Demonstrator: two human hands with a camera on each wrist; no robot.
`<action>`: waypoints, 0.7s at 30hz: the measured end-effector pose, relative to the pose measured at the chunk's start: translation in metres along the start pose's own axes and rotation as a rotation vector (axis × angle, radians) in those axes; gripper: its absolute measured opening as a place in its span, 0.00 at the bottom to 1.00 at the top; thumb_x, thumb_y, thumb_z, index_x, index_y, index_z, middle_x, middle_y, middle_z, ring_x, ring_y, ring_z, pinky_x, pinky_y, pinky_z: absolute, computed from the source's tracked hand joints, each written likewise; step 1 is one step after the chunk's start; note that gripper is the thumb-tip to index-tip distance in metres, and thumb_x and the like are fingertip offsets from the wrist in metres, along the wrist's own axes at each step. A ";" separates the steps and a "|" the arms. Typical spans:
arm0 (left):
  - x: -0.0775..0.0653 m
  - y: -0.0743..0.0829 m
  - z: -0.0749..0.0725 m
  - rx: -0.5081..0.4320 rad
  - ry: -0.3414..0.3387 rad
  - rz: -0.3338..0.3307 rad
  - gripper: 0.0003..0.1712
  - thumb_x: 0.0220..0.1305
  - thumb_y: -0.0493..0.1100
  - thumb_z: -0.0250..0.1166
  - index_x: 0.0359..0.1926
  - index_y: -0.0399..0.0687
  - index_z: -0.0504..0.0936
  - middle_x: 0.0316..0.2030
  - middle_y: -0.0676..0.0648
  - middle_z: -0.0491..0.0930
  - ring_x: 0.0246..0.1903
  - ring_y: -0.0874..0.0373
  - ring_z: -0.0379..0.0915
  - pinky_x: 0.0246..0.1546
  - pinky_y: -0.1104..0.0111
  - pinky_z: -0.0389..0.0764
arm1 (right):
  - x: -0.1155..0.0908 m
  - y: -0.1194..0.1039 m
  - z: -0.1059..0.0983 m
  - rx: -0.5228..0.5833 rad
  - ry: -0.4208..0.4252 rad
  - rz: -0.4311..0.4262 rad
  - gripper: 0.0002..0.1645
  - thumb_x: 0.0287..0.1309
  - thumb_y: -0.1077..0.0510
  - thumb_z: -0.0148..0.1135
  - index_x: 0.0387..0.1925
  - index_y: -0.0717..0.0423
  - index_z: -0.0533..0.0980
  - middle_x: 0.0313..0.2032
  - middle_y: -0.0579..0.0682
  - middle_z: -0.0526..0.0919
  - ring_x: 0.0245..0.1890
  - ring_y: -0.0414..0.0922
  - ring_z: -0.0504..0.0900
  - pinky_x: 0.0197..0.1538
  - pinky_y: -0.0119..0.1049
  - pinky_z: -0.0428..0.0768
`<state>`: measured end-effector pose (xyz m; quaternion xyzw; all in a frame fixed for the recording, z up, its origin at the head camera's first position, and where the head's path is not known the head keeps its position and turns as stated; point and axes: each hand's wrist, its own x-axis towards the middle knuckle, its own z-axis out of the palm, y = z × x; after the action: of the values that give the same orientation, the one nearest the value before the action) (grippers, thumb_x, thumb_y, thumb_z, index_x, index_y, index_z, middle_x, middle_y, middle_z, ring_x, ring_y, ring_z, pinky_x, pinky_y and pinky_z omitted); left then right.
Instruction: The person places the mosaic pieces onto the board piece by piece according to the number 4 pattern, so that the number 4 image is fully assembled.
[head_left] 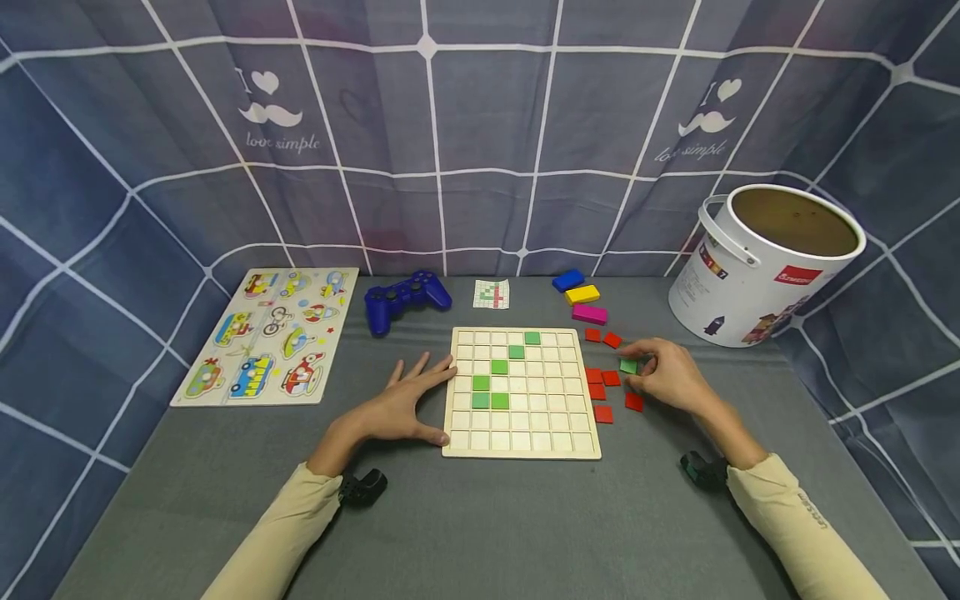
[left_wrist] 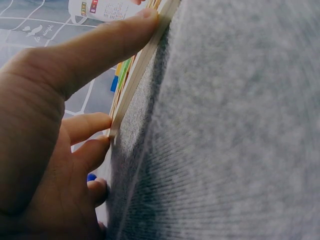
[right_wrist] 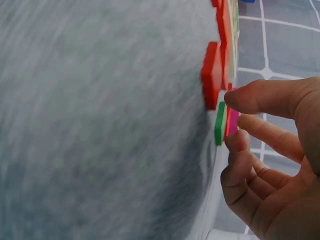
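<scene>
A pale wooden grid board (head_left: 522, 421) lies flat on the grey table with several green tiles (head_left: 499, 367) in its squares. My left hand (head_left: 397, 406) spreads along the board's left edge, thumb near the lower corner, fingertips against the side. In the left wrist view, thumb and fingers touch the board's rim (left_wrist: 132, 82). My right hand (head_left: 666, 375) is right of the board, thumb and finger at opposite sides of a loose green tile (head_left: 628, 366). In the right wrist view this tile (right_wrist: 220, 123) stands between them. Several red tiles (head_left: 603, 414) lie beside the board.
A small pattern card (head_left: 491, 294) lies behind the board. Blue, yellow and magenta blocks (head_left: 589, 314) are at back right. A white bucket (head_left: 750, 283) stands far right. A blue game controller (head_left: 407, 300) and a picture puzzle board (head_left: 266, 337) lie to the left.
</scene>
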<state>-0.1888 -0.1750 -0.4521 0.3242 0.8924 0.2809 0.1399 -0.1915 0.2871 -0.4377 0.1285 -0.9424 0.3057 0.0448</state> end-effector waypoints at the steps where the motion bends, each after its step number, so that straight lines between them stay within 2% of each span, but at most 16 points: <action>1: 0.000 0.000 0.000 0.002 -0.002 -0.001 0.64 0.46 0.63 0.79 0.79 0.54 0.55 0.79 0.50 0.43 0.76 0.41 0.26 0.68 0.37 0.24 | 0.000 0.002 -0.001 -0.004 -0.002 0.007 0.22 0.46 0.67 0.75 0.47 0.60 0.84 0.41 0.57 0.83 0.21 0.41 0.75 0.23 0.34 0.72; 6: 0.001 0.000 0.000 0.009 -0.012 -0.018 0.64 0.47 0.63 0.79 0.79 0.55 0.54 0.79 0.51 0.42 0.77 0.42 0.25 0.69 0.39 0.24 | 0.001 0.013 0.000 -0.021 -0.005 0.028 0.22 0.46 0.67 0.74 0.47 0.59 0.85 0.40 0.57 0.84 0.20 0.41 0.74 0.22 0.35 0.72; 12: 0.001 -0.001 0.001 0.008 -0.008 -0.010 0.64 0.47 0.63 0.79 0.79 0.55 0.54 0.79 0.51 0.42 0.77 0.43 0.25 0.69 0.39 0.24 | 0.006 0.019 0.000 -0.011 -0.010 0.019 0.18 0.47 0.68 0.72 0.44 0.60 0.85 0.36 0.55 0.85 0.23 0.43 0.75 0.25 0.34 0.72; 21: 0.001 -0.003 0.002 -0.001 -0.010 -0.015 0.64 0.47 0.63 0.79 0.79 0.56 0.54 0.79 0.52 0.42 0.77 0.44 0.25 0.69 0.40 0.23 | 0.005 0.009 -0.001 0.060 0.011 0.013 0.18 0.47 0.69 0.71 0.43 0.58 0.86 0.36 0.56 0.84 0.17 0.41 0.70 0.20 0.33 0.68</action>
<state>-0.1897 -0.1755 -0.4556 0.3191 0.8940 0.2784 0.1467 -0.1986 0.2935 -0.4412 0.1223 -0.9333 0.3347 0.0440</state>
